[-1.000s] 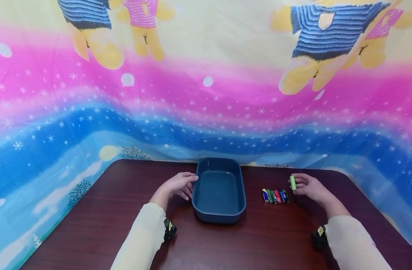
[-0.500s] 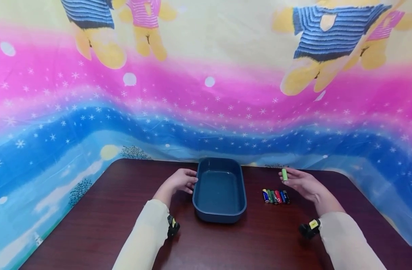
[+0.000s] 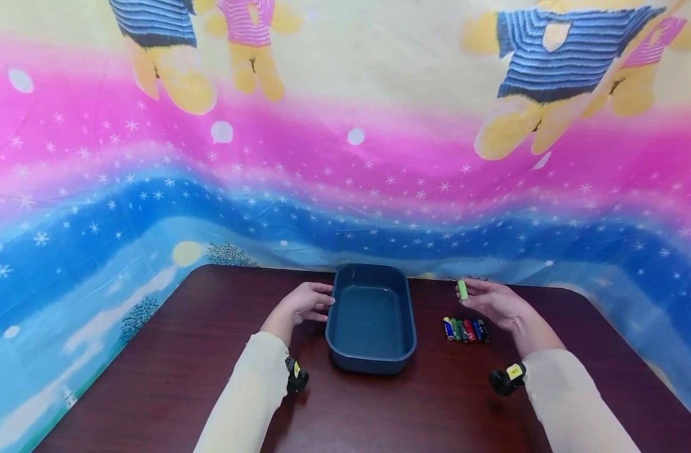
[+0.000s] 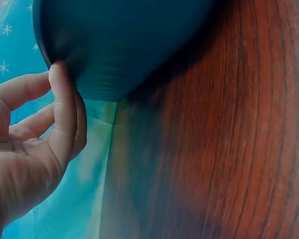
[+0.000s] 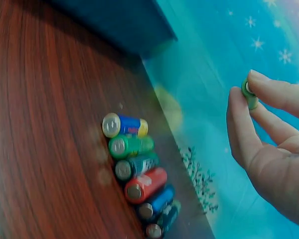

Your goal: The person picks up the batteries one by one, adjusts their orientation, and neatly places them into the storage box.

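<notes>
A dark blue-grey rectangular box [image 3: 371,363] stands open-topped near the back of the table. At its left side, my left hand [image 3: 304,303] holds the rim between thumb and finger, as the left wrist view shows [image 4: 35,134]. Further right, my right hand [image 3: 495,303] pinches a light green battery [image 3: 462,290] between thumb and fingertips, raised above the table. In the right wrist view, one end of that battery [image 5: 249,94] faces the camera. Below this hand lies a side-by-side row of batteries, among them a red one [image 5: 146,184] and a blue-and-yellow one [image 5: 124,125].
The dark red wood-grain table [image 3: 374,412] carries the box and the batteries. A cartoon-printed cloth [image 3: 345,176] hangs behind it and along its sides. Small black cameras [image 3: 506,379] are strapped to both wrists.
My right hand has moved left with the light green battery, from right of the row to above and behind it. The left hand stays at the box's rim, its fingers shifting slightly.
</notes>
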Action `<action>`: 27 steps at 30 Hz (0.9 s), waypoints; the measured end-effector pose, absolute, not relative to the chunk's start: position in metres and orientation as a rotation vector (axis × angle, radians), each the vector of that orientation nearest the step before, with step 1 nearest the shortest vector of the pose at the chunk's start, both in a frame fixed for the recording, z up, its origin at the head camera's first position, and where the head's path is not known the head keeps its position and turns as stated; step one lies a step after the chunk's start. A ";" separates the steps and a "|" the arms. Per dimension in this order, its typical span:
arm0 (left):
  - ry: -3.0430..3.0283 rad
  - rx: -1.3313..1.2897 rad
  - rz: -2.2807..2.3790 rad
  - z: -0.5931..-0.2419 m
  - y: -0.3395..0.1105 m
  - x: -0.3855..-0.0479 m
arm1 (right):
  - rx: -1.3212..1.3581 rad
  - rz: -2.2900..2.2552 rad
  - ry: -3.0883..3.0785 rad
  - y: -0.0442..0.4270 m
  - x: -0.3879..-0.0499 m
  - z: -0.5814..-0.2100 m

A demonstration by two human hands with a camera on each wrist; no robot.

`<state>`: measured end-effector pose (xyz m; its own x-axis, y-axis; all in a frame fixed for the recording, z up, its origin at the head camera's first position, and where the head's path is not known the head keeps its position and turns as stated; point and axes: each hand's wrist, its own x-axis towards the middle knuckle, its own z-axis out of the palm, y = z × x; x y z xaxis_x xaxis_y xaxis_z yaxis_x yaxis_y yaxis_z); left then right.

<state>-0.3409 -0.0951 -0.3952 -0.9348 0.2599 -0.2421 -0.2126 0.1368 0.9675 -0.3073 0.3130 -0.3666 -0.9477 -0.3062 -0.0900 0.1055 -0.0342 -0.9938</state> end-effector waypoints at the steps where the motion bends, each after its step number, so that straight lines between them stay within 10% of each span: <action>1: 2.059 0.045 1.867 -0.396 -0.095 -0.341 | -0.201 -2.062 1.963 0.311 -0.308 -0.365; 27: 1.961 -0.028 2.003 -0.405 -0.094 -0.338 | -0.146 -1.992 2.063 0.229 -0.326 -0.335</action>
